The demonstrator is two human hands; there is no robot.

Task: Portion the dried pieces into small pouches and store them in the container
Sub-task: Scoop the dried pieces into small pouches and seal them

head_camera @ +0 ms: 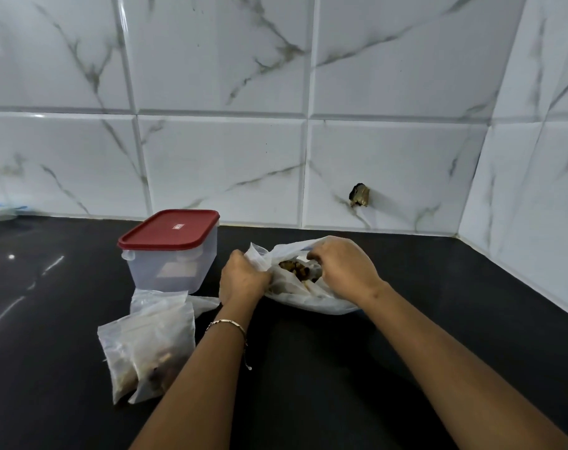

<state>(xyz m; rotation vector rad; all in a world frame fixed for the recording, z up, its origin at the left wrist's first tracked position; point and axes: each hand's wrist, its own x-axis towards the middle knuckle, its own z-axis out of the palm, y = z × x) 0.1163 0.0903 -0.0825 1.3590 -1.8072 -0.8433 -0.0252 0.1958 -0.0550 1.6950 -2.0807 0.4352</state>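
Head view: both hands in the big bag [308, 297] on the black table [341, 368]. Left hand [243, 280] fingers pinched on the bag's rim, right hand [344, 271] fingers gripping the other side, holding it open. Dried pieces [297, 269] brown, between the fingers. Small pouches [149, 349] already filled, lying well to the left of the fingers. Container [172, 251] just beyond them, red lid [169, 228] shut. Some portioning done; more pieces left to bag, nothing seen stored yet.
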